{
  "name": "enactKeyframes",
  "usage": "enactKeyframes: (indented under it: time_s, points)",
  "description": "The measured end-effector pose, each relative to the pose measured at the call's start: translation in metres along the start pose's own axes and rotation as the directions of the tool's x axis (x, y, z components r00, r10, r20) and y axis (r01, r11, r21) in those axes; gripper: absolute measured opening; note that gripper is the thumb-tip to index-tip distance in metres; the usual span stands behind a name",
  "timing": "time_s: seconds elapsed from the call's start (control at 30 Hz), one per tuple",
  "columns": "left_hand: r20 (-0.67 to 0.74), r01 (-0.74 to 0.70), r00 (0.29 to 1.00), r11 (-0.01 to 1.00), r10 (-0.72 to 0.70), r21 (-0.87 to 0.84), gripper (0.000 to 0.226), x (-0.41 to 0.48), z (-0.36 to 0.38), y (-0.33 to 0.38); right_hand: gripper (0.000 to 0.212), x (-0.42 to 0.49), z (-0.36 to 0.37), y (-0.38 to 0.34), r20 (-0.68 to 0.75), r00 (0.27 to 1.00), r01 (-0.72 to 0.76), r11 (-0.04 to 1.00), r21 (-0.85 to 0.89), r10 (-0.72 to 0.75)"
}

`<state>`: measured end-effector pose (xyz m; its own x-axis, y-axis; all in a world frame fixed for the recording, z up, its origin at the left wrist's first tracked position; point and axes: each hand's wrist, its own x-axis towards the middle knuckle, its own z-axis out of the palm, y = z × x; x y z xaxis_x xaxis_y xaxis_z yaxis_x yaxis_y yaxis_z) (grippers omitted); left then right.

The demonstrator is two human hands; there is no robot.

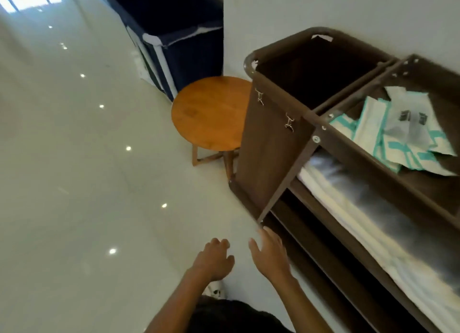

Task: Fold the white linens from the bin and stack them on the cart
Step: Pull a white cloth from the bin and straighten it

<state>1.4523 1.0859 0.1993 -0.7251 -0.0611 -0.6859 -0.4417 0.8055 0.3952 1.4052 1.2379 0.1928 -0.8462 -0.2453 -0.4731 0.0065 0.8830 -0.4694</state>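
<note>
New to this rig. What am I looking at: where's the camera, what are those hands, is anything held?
There is no robot here. One wide-angle camera sits on a person's head and looks forward and down, so the picture is tilted. At the bottom are the person's bare left hand and right hand, both empty with relaxed fingers. To the right is a brown cart: folded white linens lie on its shelf, white-and-teal packets on its top tray. Beyond it are a round wooden stool and the navy bin.
</note>
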Motion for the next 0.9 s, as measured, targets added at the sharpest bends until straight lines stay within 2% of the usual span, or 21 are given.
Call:
enactKeyframes:
  time_s: [0.2, 0.53, 0.9]
  points:
    - [-0.105, 0.031, 0.994, 0.995, -0.042, -0.099, 0.048, 0.022, -0.068, -0.047, 0.051, 0.061, 0.01, -0.084, 0.061, 0.985, 0.162, 0.985, -0.058, -0.159]
    - [-0.199, 0.141, 0.96, 0.956, -0.196, -0.259, 0.052, 0.081, -0.163, -0.102, 0.05, 0.175, 0.016, -0.189, 0.147, 0.949, 0.301, 0.943, -0.14, -0.281]
    - [-0.293, 0.277, 0.862, 0.869, -0.413, -0.411, 0.053, 0.176, -0.321, -0.161, 0.051, 0.346, 0.002, -0.337, 0.24, 0.878, 0.449, 0.886, -0.115, -0.414]
